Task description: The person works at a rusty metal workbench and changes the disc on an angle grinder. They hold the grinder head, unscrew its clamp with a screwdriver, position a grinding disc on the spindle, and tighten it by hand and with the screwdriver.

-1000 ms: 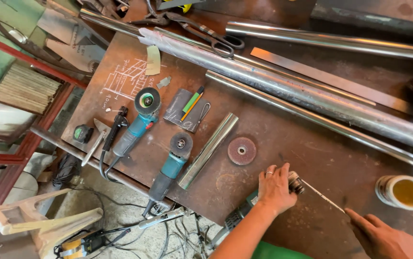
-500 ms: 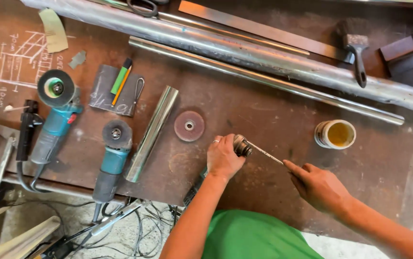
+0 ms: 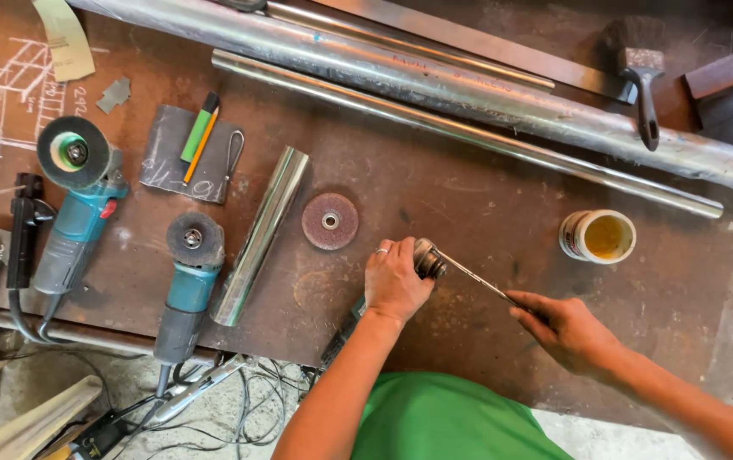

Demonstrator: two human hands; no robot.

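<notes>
A metalworking shop: rusty steel bench (image 3: pixel 468 187) strewn with angle grinders (image 3: pixel 187 281), steel pipes (image 3: pixel 434 85), a grinding disc (image 3: pixel 330 221).

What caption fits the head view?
Left hand grips an angle grinder while right hand turns a spanner on it.

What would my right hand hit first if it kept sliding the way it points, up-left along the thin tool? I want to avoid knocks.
The right hand points along the thin wrench toward the grinder head that the left hand grips. It would likely meet those first; depth is unclear.
</notes>
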